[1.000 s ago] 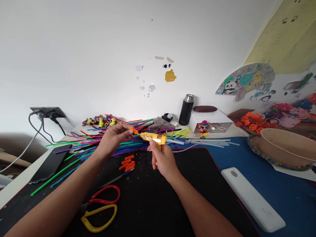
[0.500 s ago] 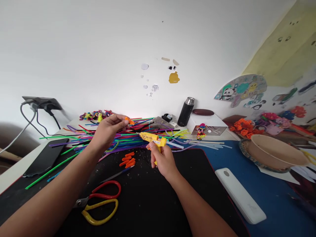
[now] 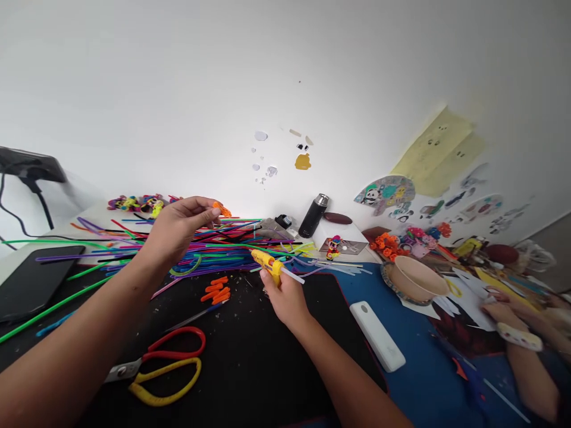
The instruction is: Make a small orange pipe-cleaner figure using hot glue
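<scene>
Left hand (image 3: 178, 229): raised above the tabletop (image 3: 267, 368), fingertips pinched on a small orange piece (image 3: 220, 209), fuzzy, short and bent.

Right hand (image 3: 285, 297): closed round the grip of a yellow glue gun (image 3: 267, 263), hard plastic, smeared nozzle pointing left, a translucent glue stick (image 3: 294, 276) jutting from its rear.

Pipe cleaners (image 3: 214, 246): long thin fuzzy stems, many colours, heaped behind the hands.

Orange cut pieces (image 3: 215, 290): short stubs clustered on the black mat (image 3: 250, 356), between the hands.

Scissors (image 3: 163, 368): red and yellow loop handles, lying flat near the left forearm.

White bar (image 3: 377, 336): smooth, oblong, rounded ends, on blue surface.

Black flask (image 3: 313, 215): cylindrical, metal cap, upright by the wall.
</scene>
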`<state>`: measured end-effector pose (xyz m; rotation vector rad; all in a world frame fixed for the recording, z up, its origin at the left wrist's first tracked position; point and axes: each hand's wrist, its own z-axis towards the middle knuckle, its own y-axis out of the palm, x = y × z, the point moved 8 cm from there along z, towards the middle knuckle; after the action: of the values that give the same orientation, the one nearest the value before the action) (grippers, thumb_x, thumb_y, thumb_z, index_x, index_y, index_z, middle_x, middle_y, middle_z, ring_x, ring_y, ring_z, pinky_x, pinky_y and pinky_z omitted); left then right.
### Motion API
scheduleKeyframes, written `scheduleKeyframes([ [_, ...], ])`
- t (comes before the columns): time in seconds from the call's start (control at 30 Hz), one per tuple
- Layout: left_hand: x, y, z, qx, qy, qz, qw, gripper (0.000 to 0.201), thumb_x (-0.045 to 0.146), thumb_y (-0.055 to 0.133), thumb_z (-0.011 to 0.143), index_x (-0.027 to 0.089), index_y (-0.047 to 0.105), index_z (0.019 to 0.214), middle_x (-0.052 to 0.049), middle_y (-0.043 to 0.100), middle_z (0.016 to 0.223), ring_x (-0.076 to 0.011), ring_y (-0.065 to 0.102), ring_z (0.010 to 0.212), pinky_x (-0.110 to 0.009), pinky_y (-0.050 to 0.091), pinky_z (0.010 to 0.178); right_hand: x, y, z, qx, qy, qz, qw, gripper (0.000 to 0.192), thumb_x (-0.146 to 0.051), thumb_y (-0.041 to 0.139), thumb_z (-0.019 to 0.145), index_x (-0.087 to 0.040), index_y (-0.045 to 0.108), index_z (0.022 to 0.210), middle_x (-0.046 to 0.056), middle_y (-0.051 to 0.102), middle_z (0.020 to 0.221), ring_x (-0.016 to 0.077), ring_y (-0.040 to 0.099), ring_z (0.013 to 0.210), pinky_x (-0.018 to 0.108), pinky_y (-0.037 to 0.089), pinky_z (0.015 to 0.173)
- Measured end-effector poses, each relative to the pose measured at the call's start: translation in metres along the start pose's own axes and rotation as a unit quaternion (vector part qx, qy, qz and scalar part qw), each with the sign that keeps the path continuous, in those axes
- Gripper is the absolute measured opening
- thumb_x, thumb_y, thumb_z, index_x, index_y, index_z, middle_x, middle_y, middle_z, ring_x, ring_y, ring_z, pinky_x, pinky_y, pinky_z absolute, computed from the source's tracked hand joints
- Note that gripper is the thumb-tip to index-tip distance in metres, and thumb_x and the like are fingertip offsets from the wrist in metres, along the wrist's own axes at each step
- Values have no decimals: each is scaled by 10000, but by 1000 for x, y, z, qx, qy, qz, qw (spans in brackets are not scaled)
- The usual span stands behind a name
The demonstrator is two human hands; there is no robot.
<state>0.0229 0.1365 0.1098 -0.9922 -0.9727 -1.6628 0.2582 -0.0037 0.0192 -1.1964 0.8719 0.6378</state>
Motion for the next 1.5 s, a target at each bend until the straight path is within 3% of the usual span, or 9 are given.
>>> scheduleKeyframes([
  [0.17,9,6,-3,0,6,4,1000,352,490,941,705,207,791,850,-48,767,790,-200,657,731,-336,533,721,-14,-21,-22,13,-48,-201,978,300,-475,531,1047,-251,722,1102,61,776,910,266,726,827,317,469,724],
  [0.4,17,9,-6,-10,14,6,1000,348,515,928,699,216,793,814,-65,771,789,-214,669,706,-337,537,683,-15,-27,-42,6,-57,-267,962,266,-418,561,1032,-241,723,1148,66,812,956,273,770,856,297,463,711],
  [0.53,14,6,-4,-12,12,-9,1000,331,494,924,713,216,792,834,-56,770,788,-205,668,705,-332,528,697,-20,0,-55,-72,-127,-292,945,254,-414,578,1020,-234,716,1134,63,819,1018,262,782,895,290,493,749],
  [0.63,15,7,-4,-17,11,-23,1000,323,485,924,714,216,788,832,-59,785,826,-193,664,703,-328,522,704,-28,23,-63,-129,-173,-353,910,213,-359,603,993,-239,729,1117,51,819,1016,260,776,912,296,501,748],
  [0.73,17,7,-4,-14,13,-28,999,336,487,928,696,211,781,818,-66,789,826,-194,657,698,-335,523,706,-31,37,-62,-164,-170,-414,879,198,-295,639,961,-239,734,1125,51,817,1023,248,766,922,296,503,752],
  [1.0,14,5,-4,-7,9,-15,1000,307,461,914,713,207,774,811,-68,790,814,-199,669,708,-335,531,705,-31,40,-63,-216,-148,-448,855,186,-327,651,992,-223,729,1125,76,799,1062,258,746,986,312,504,800],
  [1.17,6,6,-2,-6,9,-8,1000,334,482,926,692,205,782,811,-72,794,824,-192,653,696,-332,533,692,-36,42,-72,-272,-185,-443,834,406,-523,735,972,-232,741,1255,98,787,1113,277,740,1021,331,517,828],
  [1.3,1,6,-1,-12,11,-3,1000,333,479,917,707,198,785,826,-69,788,830,-183,640,689,-334,527,693,-40,40,-73,-286,-190,-423,838,284,-478,679,1030,-236,787,1134,80,820,1016,252,767,942,314,491,765],
  [1.5,0,4,0,-5,5,-5,1000,262,398,903,731,190,781,834,-71,801,864,-179,663,698,-346,537,718,-44,43,-49,-222,-160,-376,885,225,-350,621,1078,-257,823,1048,32,853,1023,223,789,921,305,469,754],
])
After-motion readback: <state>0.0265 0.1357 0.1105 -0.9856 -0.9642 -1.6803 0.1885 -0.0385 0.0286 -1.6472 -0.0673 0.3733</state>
